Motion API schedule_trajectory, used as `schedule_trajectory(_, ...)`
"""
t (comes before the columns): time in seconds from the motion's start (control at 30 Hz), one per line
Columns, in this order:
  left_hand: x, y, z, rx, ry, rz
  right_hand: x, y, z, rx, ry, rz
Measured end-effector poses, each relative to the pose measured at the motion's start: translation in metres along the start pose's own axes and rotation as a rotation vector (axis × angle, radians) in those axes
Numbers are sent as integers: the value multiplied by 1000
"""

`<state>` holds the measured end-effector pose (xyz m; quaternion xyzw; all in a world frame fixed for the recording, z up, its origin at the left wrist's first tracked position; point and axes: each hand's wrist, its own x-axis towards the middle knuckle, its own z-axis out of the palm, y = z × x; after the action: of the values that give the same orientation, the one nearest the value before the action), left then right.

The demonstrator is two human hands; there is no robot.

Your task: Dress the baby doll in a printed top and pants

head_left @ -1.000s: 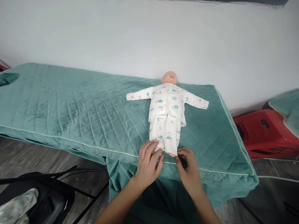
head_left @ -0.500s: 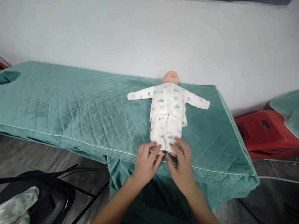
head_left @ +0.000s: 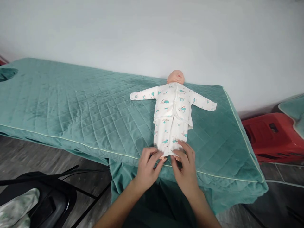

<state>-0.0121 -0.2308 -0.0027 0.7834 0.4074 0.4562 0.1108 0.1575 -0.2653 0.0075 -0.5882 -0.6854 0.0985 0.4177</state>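
Note:
A baby doll (head_left: 176, 77) lies on its back on a green quilted bed (head_left: 95, 104), its head by the wall and its sleeves spread wide. It wears a white printed jacket (head_left: 173, 103) and matching trousers (head_left: 167, 133). My left hand (head_left: 149, 166) has its fingers closed on the hem of the trouser leg on the left, beside the toes. At the other hem my right hand (head_left: 186, 164) pinches the cloth between thumb and fingers. The doll's toes show just below both hems.
A red plastic stool (head_left: 273, 136) stands right of the bed. At the lower left is a black seat (head_left: 47, 199) with a patterned cloth (head_left: 20, 205) on it. The white wall (head_left: 142, 34) runs behind the bed.
The thumb of my right hand has come in closer to the trouser hem, and the hems lie straighter over the toes. The view has shifted slightly.

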Motion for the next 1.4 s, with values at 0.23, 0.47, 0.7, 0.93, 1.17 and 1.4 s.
schedule_trajectory(0.23, 7, -4, -4, -92, -125, 26, -5, 1, 0, 39, 99, 34)
schedule_trajectory(0.47, 11, -5, -11, -130, -231, 18, -10, 3, 3, -57, 218, 7)
schedule_trajectory(0.7, 11, -4, -6, -214, -135, -14, -11, 5, 5, -74, 215, -9)
schedule_trajectory(0.93, 7, -2, -5, -291, -92, 16, -9, 5, 7, -59, 215, -69)
schedule_trajectory(1.17, 1, -2, -2, -220, -44, 130, -14, 9, 10, -82, 225, -147)
schedule_trajectory(1.4, -7, -5, 6, -126, 24, 215, -14, 12, 17, -98, 290, -235)
